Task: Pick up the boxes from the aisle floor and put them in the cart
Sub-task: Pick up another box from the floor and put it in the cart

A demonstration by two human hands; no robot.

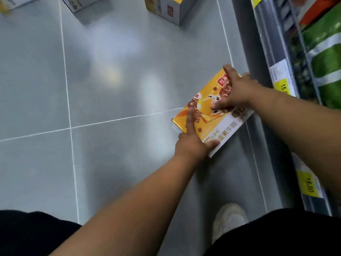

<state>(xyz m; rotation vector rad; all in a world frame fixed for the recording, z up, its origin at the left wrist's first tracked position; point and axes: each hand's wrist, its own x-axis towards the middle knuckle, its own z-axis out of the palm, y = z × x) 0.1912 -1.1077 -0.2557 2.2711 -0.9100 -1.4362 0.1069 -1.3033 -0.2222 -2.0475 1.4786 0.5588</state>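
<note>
A shopper's left hand (pixel 191 145) and right hand (pixel 238 89) close a two-handed grip on a flat yellow box (pixel 206 115) at the aisle floor (pixel 110 71), hard against the shelf base. Stiff, glossy and seemingly light, it is best taken by opposite edges; its print reads partly "素牛排". Beyond the grip more boxes (pixel 166 8) wait; yellow shelf tags (pixel 310 183) rightward read "15.00".

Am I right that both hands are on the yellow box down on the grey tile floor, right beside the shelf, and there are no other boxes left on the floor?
Not quite. The left hand and right hand are both on the yellow box beside the shelf, but the head view shows more boxes on the floor further up the aisle.
</note>
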